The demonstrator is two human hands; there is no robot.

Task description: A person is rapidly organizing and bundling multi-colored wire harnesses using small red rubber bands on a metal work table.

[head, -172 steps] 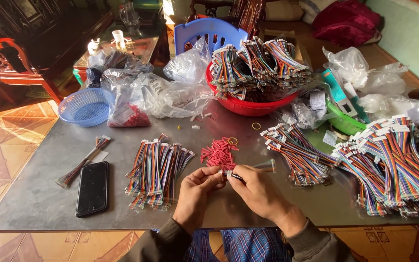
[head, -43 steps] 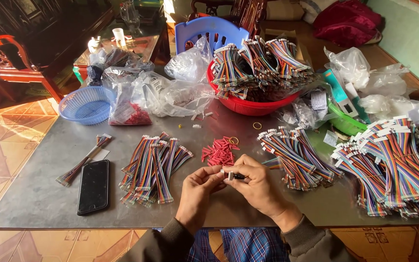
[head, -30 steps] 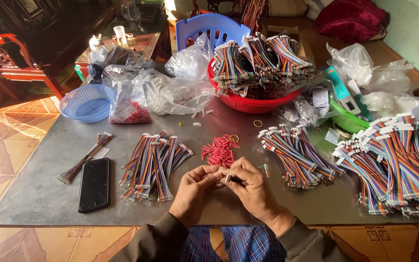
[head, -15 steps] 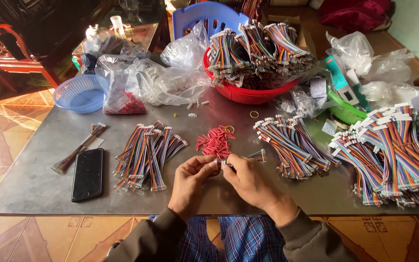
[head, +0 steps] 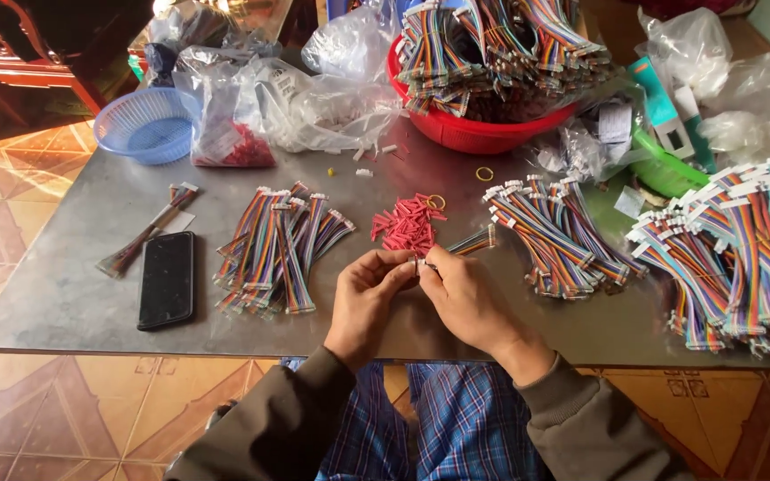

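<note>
Grey metal desk (head: 73, 294) over an orange tiled floor (head: 64, 419), crowded from edge to edge. Biggest of all, far side: red basin (head: 474, 134) heaped with rainbow ribbon cables. Right edge: a broad spread of cable bundles (head: 741, 258), white plugs showing at the ends. Nearer the middle, a smaller pile of cables (head: 554, 236). Left of centre, another fanned batch of cables (head: 278, 249). Which heaps count as finished and which as waiting, impossible to tell from here; plenty of stock on every side, so by the look of it well into a long run with much left to go.

Behind, crumpled clear plastic bags (head: 314, 89), one with red bits inside. Blue mesh basket (head: 149, 125) at far left, looking empty. Green bowl (head: 670, 169) at right. Black phone (head: 167, 278) lying flat near the front-left edge, a thin twisted cable bundle (head: 144, 236) just beside it.

Centre now: small heap of red plastic connectors (head: 407, 227), touching nothing but the desk. Just in front, left hand (head: 367, 298) and right hand (head: 461, 298) meeting fingertip to fingertip, both pinched on the white end of one ribbon cable (head: 470, 240), its tail trailing away toward the connector heap. Whether a red piece sits between the fingers, too small to tell. One yellow rubber band (head: 485, 174) lying loose beyond.
</note>
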